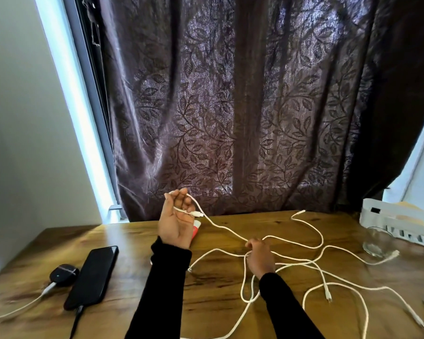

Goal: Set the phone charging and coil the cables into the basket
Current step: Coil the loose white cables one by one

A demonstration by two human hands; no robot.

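Note:
My left hand (175,221) is raised palm up over the wooden table (137,241), its fingers curled round the plug end of a white cable (220,226). That cable runs down and right to my right hand (260,255), which pinches it lower above the table. Several more white cables (313,265) lie tangled across the table's right half. A black phone (93,277) lies at the left with a dark cable plugged into its near end. The white slotted basket (402,223) stands at the far right.
A small dark charging case (63,275) with a white cable sits left of the phone. A red and white object (196,230) lies behind my left hand. A clear glass (377,243) stands before the basket. A dark leaf-patterned curtain (242,106) hangs behind the table.

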